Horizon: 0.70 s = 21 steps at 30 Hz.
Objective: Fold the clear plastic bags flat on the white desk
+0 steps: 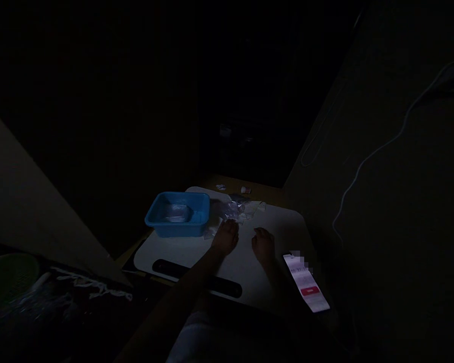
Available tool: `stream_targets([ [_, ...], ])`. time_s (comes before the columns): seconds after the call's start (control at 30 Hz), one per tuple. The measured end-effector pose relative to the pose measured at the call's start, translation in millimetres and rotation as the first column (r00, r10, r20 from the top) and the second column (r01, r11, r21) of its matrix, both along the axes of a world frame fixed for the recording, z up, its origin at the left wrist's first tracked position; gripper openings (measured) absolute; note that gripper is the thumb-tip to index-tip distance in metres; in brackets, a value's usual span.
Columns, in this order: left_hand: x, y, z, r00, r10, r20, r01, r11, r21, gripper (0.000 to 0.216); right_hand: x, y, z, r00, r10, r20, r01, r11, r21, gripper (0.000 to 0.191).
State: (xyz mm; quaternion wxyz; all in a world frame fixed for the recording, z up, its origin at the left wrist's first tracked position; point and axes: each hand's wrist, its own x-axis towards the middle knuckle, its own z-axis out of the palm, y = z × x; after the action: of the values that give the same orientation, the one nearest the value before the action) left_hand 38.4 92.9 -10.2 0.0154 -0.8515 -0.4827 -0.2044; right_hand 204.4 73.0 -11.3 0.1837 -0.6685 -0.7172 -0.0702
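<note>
In the dim head view, my left hand point(226, 239) rests low over a white board-like tabletop point(245, 272), its fingers drawn together at the near edge of some crumpled clear plastic bags point(232, 208). The fingers appear closed on the plastic, though darkness blurs the detail. My right hand point(264, 245) is a short way to the right, loosely curved, with thumb and forefinger apart and nothing visible between them. A blue plastic basin point(179, 230) stands left of my hands. Inside it lies a clear plastic packet or container point(176, 213), too dark to name exactly.
A phone with a lit screen point(306, 282) lies at the right. Beyond the far edge sit a small white bottle point(245, 190) and a crumpled white scrap point(221, 186). A white cable point(378, 149) hangs along the right wall. A green round object point(11, 277) is at lower left.
</note>
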Motion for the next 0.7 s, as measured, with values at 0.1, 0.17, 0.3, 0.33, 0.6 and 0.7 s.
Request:
stream_targets([
  [0.1,-0.2,-0.5,-0.6,1.000,0.026,-0.005,-0.026,1.000,0.008,0.040,-1.1,-0.4,1.6,1.000,0.018,-0.006,-0.018,1.000,-0.015,0.035],
  [0.17,-0.3,-1.1,-0.4,1.000,0.028,-0.002,-0.028,1.000,0.012,0.038,-1.1,0.2,1.9,0.999,0.045,-0.025,-0.045,0.999,-0.019,0.036],
  [0.3,-1.3,-3.1,3.7,1.000,0.011,0.011,-0.012,1.000,0.015,0.035,-6.8,10.4,6.9,0.996,0.051,-0.080,-0.052,0.999,-0.010,0.034],
  [0.33,-1.7,-3.9,5.6,1.000,0.005,0.016,-0.005,1.000,0.009,0.033,-10.0,15.7,9.9,0.995,0.047,-0.087,-0.048,0.999,-0.009,0.033],
  [0.6,-2.6,-7.0,13.1,1.000,0.012,0.027,-0.011,1.000,-0.027,0.023,-37.4,75.5,39.2,0.926,-0.178,-0.332,0.120,0.975,-0.190,0.035],
  [0.7,-2.5,-6.3,11.2,1.000,0.023,0.022,-0.022,1.000,-0.017,0.022,-41.4,88.7,38.0,0.908,-0.174,-0.380,0.086,0.968,-0.238,0.032],
])
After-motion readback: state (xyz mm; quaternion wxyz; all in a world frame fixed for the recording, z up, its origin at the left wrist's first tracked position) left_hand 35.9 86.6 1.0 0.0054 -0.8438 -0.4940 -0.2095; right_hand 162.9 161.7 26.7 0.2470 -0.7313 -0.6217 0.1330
